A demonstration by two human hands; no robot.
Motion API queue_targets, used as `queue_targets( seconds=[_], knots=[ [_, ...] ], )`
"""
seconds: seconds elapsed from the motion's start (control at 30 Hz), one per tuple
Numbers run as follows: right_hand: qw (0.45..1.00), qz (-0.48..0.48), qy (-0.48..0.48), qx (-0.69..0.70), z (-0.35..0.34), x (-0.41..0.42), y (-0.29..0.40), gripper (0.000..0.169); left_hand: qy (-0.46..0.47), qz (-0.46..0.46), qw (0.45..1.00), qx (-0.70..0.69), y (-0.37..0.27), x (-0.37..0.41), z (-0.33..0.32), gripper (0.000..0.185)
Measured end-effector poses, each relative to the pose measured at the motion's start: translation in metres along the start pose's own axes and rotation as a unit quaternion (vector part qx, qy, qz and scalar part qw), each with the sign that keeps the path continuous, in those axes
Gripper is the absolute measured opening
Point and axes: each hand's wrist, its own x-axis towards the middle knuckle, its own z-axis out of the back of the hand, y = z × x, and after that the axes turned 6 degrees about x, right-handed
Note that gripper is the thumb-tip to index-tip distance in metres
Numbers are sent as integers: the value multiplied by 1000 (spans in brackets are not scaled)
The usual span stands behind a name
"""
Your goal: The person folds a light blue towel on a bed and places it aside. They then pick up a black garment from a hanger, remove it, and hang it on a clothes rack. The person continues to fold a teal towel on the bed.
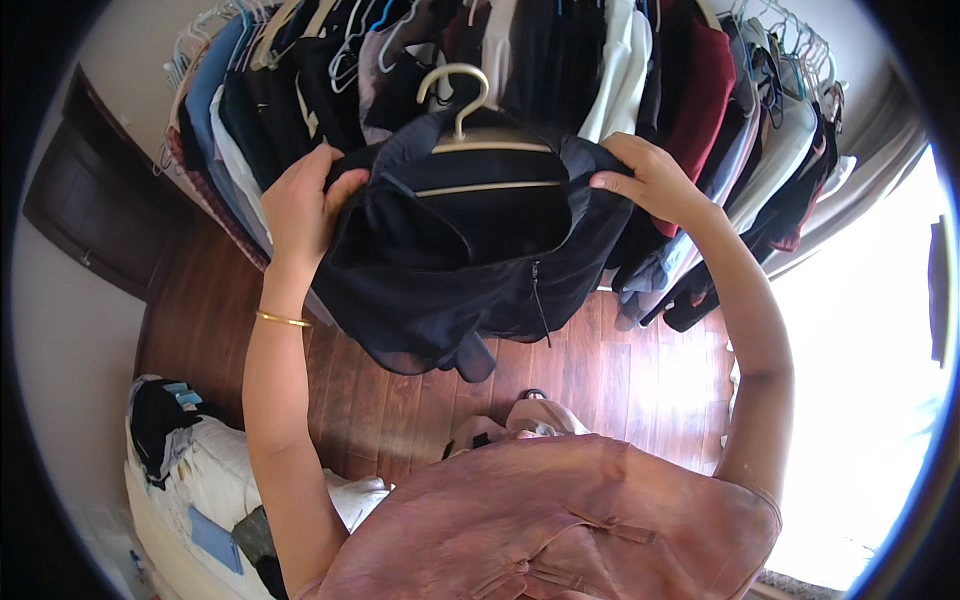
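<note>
A black jacket [450, 300] with a stand-up collar and a zip hangs on a gold-coloured hanger [472, 71] in front of me. My left hand [304, 195] grips its shoulder on the left, the thumb lying on the cloth. On the opposite shoulder my right hand [652, 176] holds the fabric between thumb and fingers. The neck opening gapes, so the hanger's shoulder piece and lower bar show inside. From the front dangles a zip pull with a cord [536, 281]. Whether the hanger's hook rests on anything cannot be told.
Behind the jacket hangs a dense row of clothes, among them a dark red garment [701, 105] and a blue one [214, 90]. A white-covered bed [217, 457] with folded clothes is at lower left. A brown door [105, 187] stands left, a bright window [862, 360] right, above wooden flooring [375, 405].
</note>
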Motion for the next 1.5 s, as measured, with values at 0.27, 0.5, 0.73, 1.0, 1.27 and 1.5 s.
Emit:
queue_targets(
  seconds=[0.27,0.5,0.73,1.0,1.27,1.5],
  knots=[
    [992,4,-13,128,19,-33,16,48,18,-28,999,-28,-44,8,-4,29],
    [919,-29,252,303,93,-97,75,36,35,-121,979,-161,-92,-6,27,51],
    [713,-166,196,652,97,-189,72,67,79,-101,920,-371,-166,0,-47,56],
    [662,-198,-6,723,122,-240,104,64,73,-195,863,-460,-233,59,-91,50],
    [577,-256,-360,687,152,-200,154,62,-118,-321,939,19,-228,220,-124,41],
    [722,-282,-427,467,150,-132,160,61,74,-526,821,207,-231,257,-191,16]
  ],
)
